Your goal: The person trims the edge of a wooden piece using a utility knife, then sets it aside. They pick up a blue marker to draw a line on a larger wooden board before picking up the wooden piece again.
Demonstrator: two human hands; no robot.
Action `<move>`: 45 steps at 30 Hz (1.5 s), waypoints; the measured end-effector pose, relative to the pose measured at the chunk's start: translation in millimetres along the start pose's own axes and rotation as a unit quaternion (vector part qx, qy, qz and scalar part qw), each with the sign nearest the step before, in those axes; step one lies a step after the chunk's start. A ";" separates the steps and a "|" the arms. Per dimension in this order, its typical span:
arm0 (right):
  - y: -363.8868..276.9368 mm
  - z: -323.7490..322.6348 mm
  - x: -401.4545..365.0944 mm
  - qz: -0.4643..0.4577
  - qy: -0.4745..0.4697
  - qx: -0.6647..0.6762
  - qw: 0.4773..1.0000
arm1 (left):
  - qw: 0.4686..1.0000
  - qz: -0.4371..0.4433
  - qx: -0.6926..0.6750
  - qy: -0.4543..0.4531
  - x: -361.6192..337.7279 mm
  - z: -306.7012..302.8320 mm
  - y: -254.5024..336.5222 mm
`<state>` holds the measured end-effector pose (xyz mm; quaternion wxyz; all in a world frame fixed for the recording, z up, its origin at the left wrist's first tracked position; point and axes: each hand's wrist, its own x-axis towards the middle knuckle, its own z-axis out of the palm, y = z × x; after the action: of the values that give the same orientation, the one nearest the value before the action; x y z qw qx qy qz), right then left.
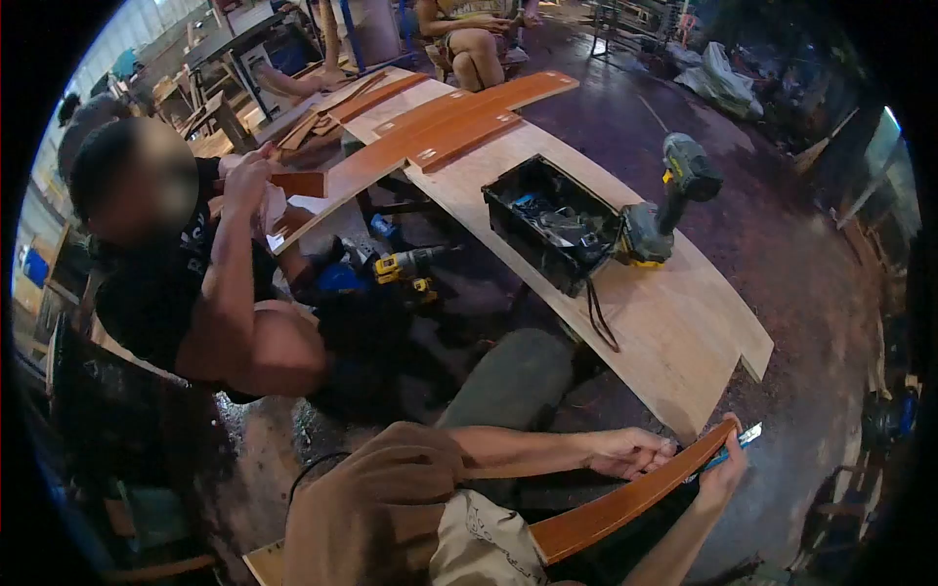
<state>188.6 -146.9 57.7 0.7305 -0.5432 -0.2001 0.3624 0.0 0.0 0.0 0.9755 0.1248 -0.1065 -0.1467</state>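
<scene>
A reddish-brown wooden board (pixel 625 498) lies across the lap and slants up to the right, toward both hands. My left hand (pixel 633 453) is closed at the board's upper edge near its far end; what its fingers hold, if anything, is too small to tell. My right hand (pixel 724 469) is wrapped round a blue tool with a bright metal tip (pixel 750 434), beside the end of the board. The rest of the tool is partly hidden behind the board and fingers.
A plywood sheet (pixel 674 332) bears a black bin (pixel 552 220) of small hardware, a cordless drill (pixel 664 210) and brown boards (pixel 449 127). At the left a co-worker (pixel 225 293) handles a board. A yellow drill (pixel 410 264) is below the sheet. Another person (pixel 474 49) sits behind.
</scene>
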 end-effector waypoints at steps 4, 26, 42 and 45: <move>-5.2 1.1 -13.2 0.042 0.160 0.035 0.986 | 0.994 -0.009 0.093 0.050 -11.5 -3.6 2.4; 70.8 25.7 -106.4 0.109 0.215 0.444 0.863 | 0.910 0.128 0.275 0.281 12.6 -20.1 -28.1; 92.2 99.0 -152.1 0.117 0.253 0.224 0.934 | 0.933 0.068 0.323 0.143 5.8 -19.8 -22.3; 66.7 85.7 -147.6 0.059 0.291 0.147 0.943 | 0.929 0.044 0.327 0.166 6.0 -10.0 -22.0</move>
<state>12.1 -191.8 38.3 0.8060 -0.5222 0.1096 0.2562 2.3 -20.1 -14.5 0.8897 0.4549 0.0091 -0.0383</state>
